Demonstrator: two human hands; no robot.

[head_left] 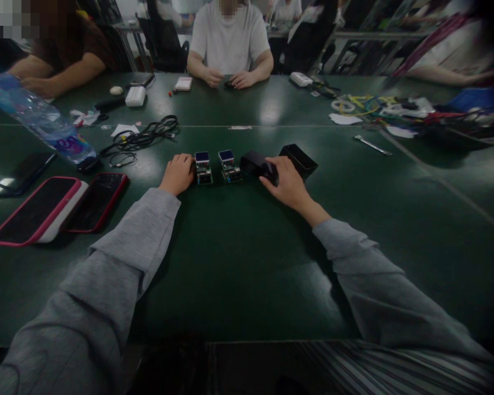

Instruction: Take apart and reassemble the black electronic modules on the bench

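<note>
Two small circuit boards stand side by side near the middle of the green table (239, 247); each carries a small dark screen. The left circuit board (203, 169) is right beside my left hand (178, 173), which rests palm down with fingers slightly bent, its fingertips at the board's edge. A short gap separates it from the right circuit board (229, 166). My right hand (287, 181) grips a black plastic case (255, 163) just right of that board. Behind this hand lies a second black case (302, 158), tilted on the table.
Phones (39, 211), a water bottle (45, 120) and coiled black cables (148, 134) lie to the left. At the right are a wrench (371, 145) and a heap of wires (395, 109). Across the table sits a person in a white shirt (230, 38).
</note>
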